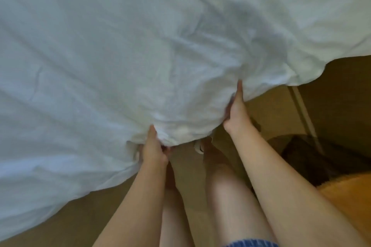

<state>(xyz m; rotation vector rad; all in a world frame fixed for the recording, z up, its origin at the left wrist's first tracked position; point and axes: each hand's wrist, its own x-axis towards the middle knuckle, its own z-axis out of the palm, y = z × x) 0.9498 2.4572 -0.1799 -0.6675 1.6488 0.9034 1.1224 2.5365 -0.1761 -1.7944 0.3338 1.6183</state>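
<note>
sheet (120, 46) x1: white, crumpled, filling upper frame, edge raised over floor (80, 216) | hands x2 | left hand (154, 147): gripping bunched edge | right hand (235, 110): gripping same edge, higher, apart | legs (226, 196) x2: bare, below

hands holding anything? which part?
Both hands hold the white sheet by its near edge. The left hand grips a bunched bit of the edge, and the right hand grips further along the same edge, thumb on top.
</note>
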